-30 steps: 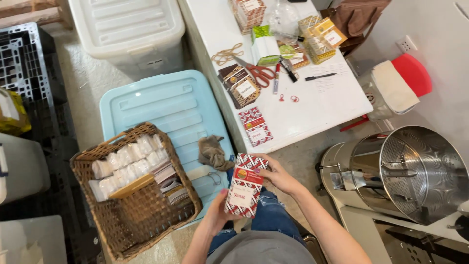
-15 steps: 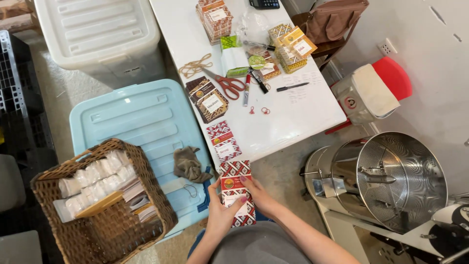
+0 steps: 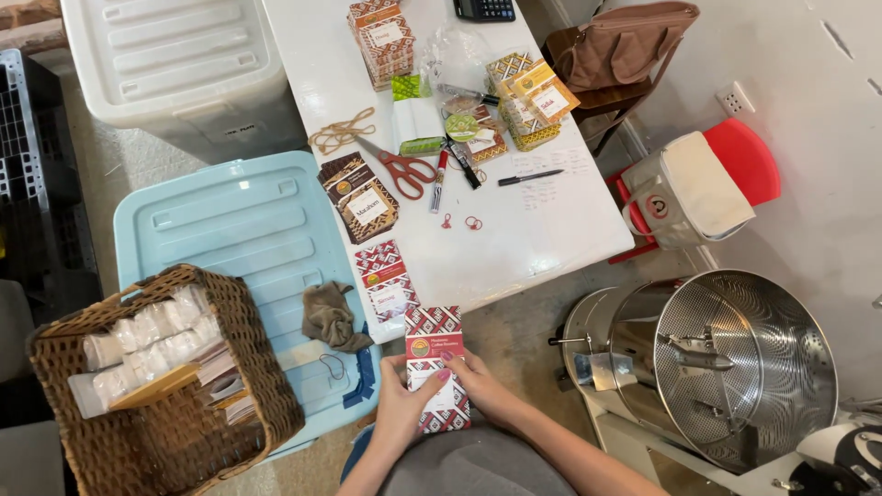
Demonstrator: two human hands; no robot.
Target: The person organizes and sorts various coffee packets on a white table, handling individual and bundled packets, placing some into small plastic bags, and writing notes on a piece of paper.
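White table (image 3: 551,239), pale blue bin lid (image 3: 230,239), wicker basket (image 3: 248,367), steel drum (image 3: 735,358), concrete floor (image 3: 514,331)

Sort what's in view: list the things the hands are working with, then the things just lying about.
In hand:
left hand
right hand
red patterned packet

Lying about:
scissors
rubber bands
wicker basket
brown rag
black pen
calculator

The scene was brightly and evenly lit by soft, diffuse light, with only faint, short shadows under the things. The white table (image 3: 551,230) was nearly washed out, and the steel drum (image 3: 735,367) showed mild glare on its rim. Focus was sharp throughout; straight edges bowed slightly toward the frame's corners.
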